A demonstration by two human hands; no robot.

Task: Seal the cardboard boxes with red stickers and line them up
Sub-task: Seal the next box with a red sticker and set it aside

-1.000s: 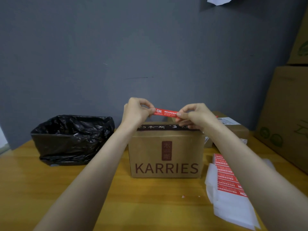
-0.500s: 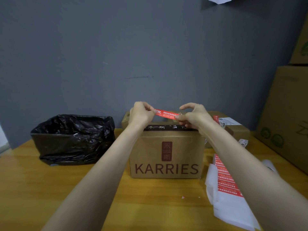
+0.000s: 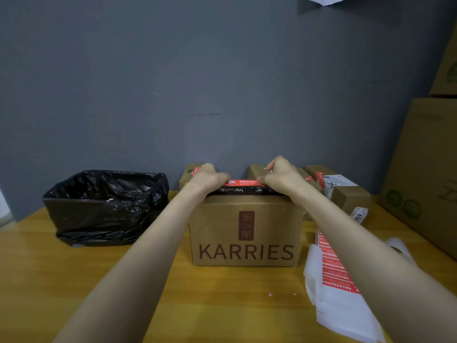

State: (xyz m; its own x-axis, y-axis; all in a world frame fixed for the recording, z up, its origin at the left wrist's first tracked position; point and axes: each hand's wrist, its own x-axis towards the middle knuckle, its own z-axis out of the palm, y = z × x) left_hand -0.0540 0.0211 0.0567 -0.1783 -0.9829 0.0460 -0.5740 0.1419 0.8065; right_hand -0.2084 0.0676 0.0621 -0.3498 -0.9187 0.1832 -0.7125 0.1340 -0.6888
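Cardboard box (image 3: 246,231) closed, left hand (image 3: 210,178), right hand (image 3: 279,178) pinching red sticker (image 3: 243,182)

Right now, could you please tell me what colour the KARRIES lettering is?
Dark maroon; KARRIES lettering shows best in the head view.

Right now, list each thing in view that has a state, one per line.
KARRIES box: closed, upright.
red sticker: stretched over the box top; whether it is stuck down, cannot tell.
left hand: pinches the sticker's left end.
right hand: pinches its right end.
small boxes behind: closed, red stickers on them.
black bin bag: open at the top.
sticker sheet: lying flat, red stickers on it.
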